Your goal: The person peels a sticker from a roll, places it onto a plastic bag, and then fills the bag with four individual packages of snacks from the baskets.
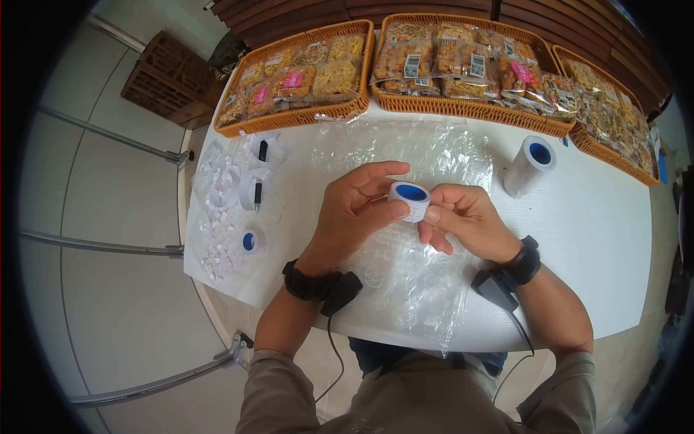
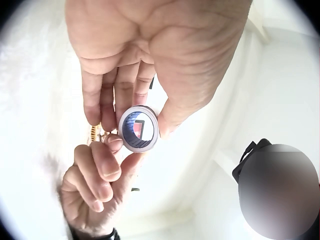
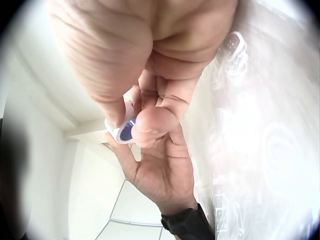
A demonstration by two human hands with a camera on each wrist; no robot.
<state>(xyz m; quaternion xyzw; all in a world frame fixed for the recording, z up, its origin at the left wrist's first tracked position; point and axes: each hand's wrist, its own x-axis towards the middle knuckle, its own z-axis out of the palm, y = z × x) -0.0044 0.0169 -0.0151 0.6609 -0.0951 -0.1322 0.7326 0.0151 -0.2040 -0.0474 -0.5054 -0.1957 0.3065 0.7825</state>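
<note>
A small roll of white labels point(image 1: 413, 192) with a blue core is held up over the middle of the table. My left hand point(image 1: 350, 206) grips it from the left, thumb on the near side and fingers behind. On the right side of the roll, my right hand point(image 1: 466, 213) pinches at it with thumb and index finger, its other fingers loosely bent. The left wrist view looks through the core of the label roll point(image 2: 128, 136), between the left thumb and fingers. In the right wrist view, fingers partly hide the label roll point(image 3: 113, 131).
Clear plastic film point(image 1: 412, 289) lies under the hands. At right stands a taller stack of label rolls point(image 1: 524, 173). To the left are a small roll point(image 1: 251, 241), two black pens point(image 1: 258, 197) and paper scraps point(image 1: 217, 188). Wicker baskets point(image 1: 296, 117) of packaged snacks line the back.
</note>
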